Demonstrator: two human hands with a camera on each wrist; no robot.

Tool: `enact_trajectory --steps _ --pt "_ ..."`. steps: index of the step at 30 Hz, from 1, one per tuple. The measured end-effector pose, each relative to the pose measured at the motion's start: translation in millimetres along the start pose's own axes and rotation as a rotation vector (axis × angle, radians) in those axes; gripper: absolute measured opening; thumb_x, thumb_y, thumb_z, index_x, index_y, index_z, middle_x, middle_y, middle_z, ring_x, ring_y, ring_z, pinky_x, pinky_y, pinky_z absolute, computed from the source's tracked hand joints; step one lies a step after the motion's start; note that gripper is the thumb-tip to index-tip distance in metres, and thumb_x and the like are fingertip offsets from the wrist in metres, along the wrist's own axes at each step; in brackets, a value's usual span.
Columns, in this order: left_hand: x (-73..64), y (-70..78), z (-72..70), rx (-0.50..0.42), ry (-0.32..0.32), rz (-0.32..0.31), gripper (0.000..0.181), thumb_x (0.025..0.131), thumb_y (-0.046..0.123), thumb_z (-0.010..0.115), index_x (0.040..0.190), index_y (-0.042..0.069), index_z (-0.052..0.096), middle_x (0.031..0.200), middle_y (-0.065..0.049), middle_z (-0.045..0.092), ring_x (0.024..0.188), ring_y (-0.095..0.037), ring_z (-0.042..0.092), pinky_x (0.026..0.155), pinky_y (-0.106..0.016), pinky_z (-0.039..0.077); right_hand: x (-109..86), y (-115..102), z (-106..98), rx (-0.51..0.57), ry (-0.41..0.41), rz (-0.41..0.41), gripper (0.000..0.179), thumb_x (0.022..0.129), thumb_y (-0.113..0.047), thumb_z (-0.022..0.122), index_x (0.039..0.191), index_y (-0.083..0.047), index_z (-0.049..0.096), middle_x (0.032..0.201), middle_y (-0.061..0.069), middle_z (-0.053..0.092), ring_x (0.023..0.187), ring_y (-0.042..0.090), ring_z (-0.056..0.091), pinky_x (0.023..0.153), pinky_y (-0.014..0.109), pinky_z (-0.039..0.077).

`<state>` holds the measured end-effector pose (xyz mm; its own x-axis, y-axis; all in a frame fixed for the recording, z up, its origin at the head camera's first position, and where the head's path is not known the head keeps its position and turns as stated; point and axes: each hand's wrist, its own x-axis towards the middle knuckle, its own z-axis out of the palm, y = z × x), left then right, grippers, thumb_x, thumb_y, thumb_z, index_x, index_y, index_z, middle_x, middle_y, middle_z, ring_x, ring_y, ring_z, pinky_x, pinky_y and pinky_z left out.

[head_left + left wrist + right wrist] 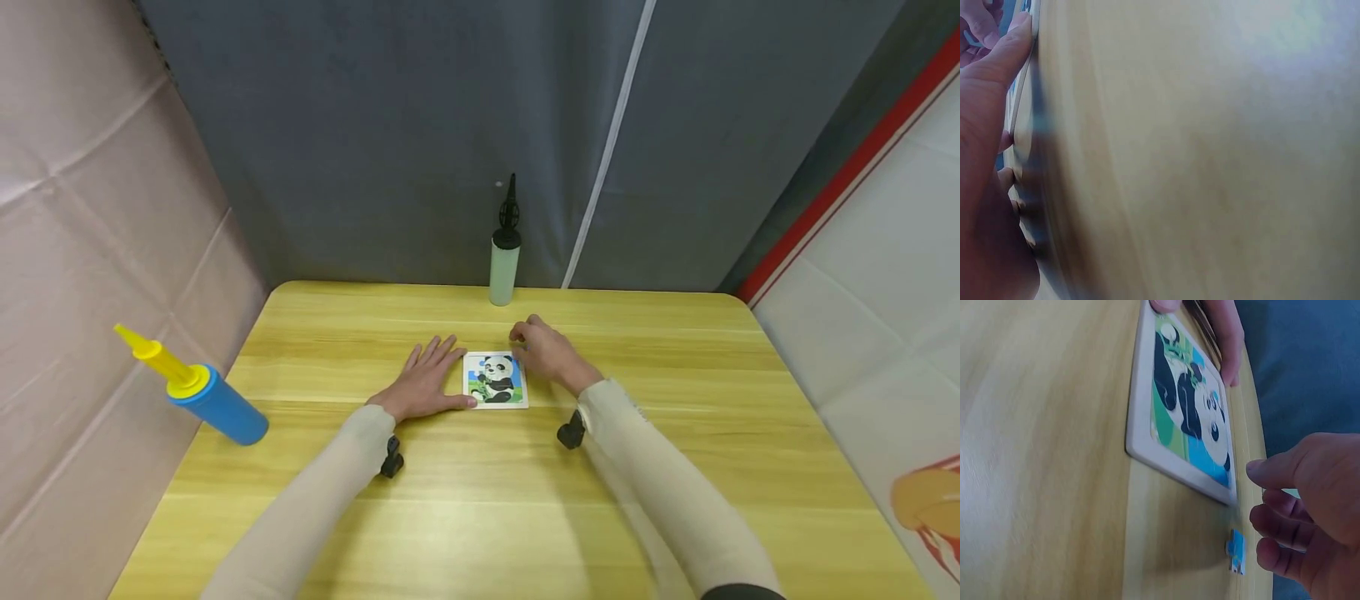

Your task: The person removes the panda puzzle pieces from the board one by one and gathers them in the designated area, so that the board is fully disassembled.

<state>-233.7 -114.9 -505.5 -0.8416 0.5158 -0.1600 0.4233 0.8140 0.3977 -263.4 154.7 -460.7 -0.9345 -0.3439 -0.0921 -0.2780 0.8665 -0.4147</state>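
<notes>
A panda jigsaw puzzle (495,379) in a white square frame lies flat on the wooden table. My left hand (423,386) is spread beside it, thumb at the near left corner and index finger at the far left corner. In the left wrist view the thumb (1007,53) touches the frame's edge. My right hand (551,354) hovers at the frame's far right side. Its fingers are loosely bent, with nothing visible between them in the right wrist view. Close to those fingertips, a loose blue puzzle piece (1235,552) is seen beside the frame; the head view hides it.
A pale green hand pump (503,271) with a black top stands at the table's back edge. A blue and yellow hand pump (228,408) is at the left edge. Grey curtain (390,167) hangs behind the table (675,400), with light cloth on both sides.
</notes>
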Motion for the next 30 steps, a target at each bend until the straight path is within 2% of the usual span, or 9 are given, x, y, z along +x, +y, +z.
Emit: enact_trajectory --steps 11,19,23,30 --pt "-1.6 3.9 -2.6 -0.020 0.016 0.018 0.102 0.095 0.071 0.066 0.171 0.016 0.027 0.182 -0.012 0.008 0.170 -0.039 0.002 0.136 -0.065 0.003 -3.2 -16.4 11.7 -0.023 -0.060 -0.061 0.023 0.105 -0.017 0.067 0.125 -0.008 0.071 0.121 0.011 0.063 0.105 0.024 0.064 0.100 0.047 0.058" --pt "-1.9 5.1 -4.0 -0.029 0.013 0.019 0.102 0.095 0.071 0.066 0.171 0.016 0.027 0.182 -0.012 0.008 0.170 -0.039 0.002 0.136 -0.065 0.002 -2.4 -21.4 20.1 -0.032 -0.042 -0.092 0.027 0.103 -0.015 0.065 0.128 -0.007 0.072 0.119 0.011 0.065 0.102 0.022 0.064 0.098 0.045 0.060" --pt "-2.2 4.9 -4.0 -0.029 0.015 0.016 0.101 0.095 0.070 0.066 0.171 0.015 0.027 0.182 -0.013 0.008 0.170 -0.040 0.003 0.136 -0.066 0.003 -2.3 -26.9 23.4 -0.062 -0.037 -0.097 0.030 0.104 -0.015 0.065 0.131 -0.007 0.072 0.120 0.011 0.064 0.101 0.022 0.065 0.098 0.044 0.060" --pt "-3.4 5.5 -3.7 -0.023 0.012 0.010 0.101 0.095 0.070 0.066 0.171 0.016 0.027 0.182 -0.012 0.007 0.170 -0.038 0.001 0.136 -0.065 0.001 -5.7 -37.4 26.9 -0.163 -0.026 -0.116 0.031 0.107 -0.017 0.064 0.135 -0.009 0.072 0.123 0.012 0.064 0.096 0.023 0.070 0.086 0.043 0.063"
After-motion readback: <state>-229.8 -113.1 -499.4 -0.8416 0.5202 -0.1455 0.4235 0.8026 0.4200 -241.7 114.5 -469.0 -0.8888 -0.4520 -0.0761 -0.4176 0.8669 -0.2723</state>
